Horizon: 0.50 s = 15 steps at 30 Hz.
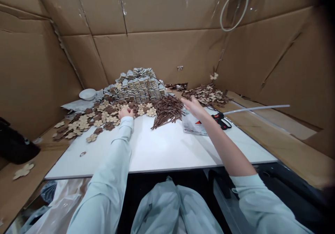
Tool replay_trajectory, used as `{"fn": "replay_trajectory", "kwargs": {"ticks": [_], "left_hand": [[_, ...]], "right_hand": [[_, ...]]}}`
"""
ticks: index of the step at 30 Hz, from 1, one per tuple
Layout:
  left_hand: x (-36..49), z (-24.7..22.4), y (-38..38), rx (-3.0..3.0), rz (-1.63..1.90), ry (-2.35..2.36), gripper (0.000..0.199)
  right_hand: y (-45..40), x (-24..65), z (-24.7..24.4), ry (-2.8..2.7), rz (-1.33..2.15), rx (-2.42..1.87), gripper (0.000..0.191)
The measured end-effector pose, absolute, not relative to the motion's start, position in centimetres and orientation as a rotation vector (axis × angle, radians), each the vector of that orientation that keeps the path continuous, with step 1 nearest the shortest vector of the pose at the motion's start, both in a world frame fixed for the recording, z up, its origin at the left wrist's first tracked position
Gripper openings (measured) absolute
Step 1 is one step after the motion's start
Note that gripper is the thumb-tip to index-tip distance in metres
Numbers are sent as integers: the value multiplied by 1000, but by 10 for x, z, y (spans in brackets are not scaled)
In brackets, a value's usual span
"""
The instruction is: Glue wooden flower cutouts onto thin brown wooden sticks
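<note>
My left hand [126,113] rests at the edge of a spread of pale and dark wooden flower cutouts [90,124] on a white tabletop [157,146]. Its curled fingers hide whether it grips a cutout. My right hand [193,107] reaches out with extended fingers, holding nothing, just right of a heap of thin brown sticks [167,111]. Below it lie a clear printed plastic packet [192,124] and a black-and-red hot glue gun [221,120] with a long pale rod [256,109] extending right.
Stacked silver packets [137,85] rise behind the cutouts, with a white bowl [87,94] to their left. Another pile of sticks and flowers [206,96] lies back right. Cardboard walls [162,56] surround the table. A black bag [15,145] sits left.
</note>
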<state>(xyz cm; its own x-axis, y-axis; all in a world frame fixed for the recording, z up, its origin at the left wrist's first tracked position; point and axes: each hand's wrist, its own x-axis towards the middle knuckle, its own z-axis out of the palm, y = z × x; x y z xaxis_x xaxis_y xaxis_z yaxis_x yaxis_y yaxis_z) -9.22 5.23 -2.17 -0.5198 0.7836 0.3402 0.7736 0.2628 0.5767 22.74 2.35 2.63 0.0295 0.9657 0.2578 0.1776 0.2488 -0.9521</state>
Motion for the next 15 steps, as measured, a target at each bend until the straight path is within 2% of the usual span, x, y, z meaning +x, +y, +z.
{"fn": "replay_trajectory", "kwargs": {"ticks": [6,12,15], "left_hand": [[-106,-19,65,1700,896,2569,63],[-105,-21,86,1835,386,2364,57],[-92,-32,74,1896,331,2398,59]], "right_hand": [[4,180,11,-1520,1136,-1281,76],[-12,168,20,-1674,1106,-1277,56],[-16,166,18,-1705,1097,-1256,45]]}}
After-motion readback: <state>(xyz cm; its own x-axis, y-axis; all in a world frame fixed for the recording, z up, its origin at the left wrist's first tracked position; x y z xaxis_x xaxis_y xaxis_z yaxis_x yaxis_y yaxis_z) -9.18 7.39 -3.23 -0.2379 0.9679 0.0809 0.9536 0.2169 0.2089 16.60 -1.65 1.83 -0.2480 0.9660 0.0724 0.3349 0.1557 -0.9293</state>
